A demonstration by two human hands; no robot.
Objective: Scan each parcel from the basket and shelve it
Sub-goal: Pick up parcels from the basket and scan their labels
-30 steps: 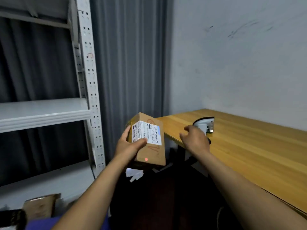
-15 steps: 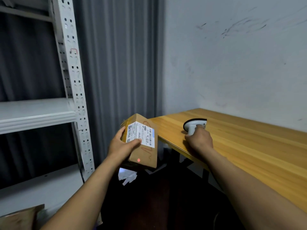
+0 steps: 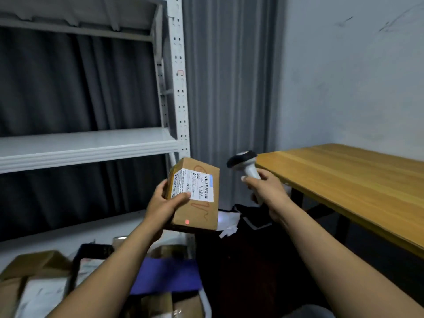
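Brown cardboard parcel box w/ white printed label (image 3: 195,196) is up in the air off the left end of the yellow-brown wooden table (image 3: 344,180), not touching it. L hand (image 3: 164,204) grips the box's left side: thumb across the label's lower-left corner, fingers wrapped round the far face. Label side faces the camera; a red light dot (image 3: 187,222) sits on the box below the label.

R hand (image 3: 266,191) is btwn box and table, fingers curled round the handle of a white handheld scanner w/ black head (image 3: 242,160). Scanner head is just off the table's left corner, tipped leftward. Box & scanner are apart.

Basket w/ pale rim (image 3: 207,305) sits well left of the table and lower, under the L forearm. Inside: brown cardboard boxes (image 3: 34,265), a blue-purple flat piece (image 3: 165,278), a white-labelled packet; blurred, count unclear.

Both bare forearms reach fwd. White metal shelf rack (image 3: 87,145) stands further left of the table, behind the box.
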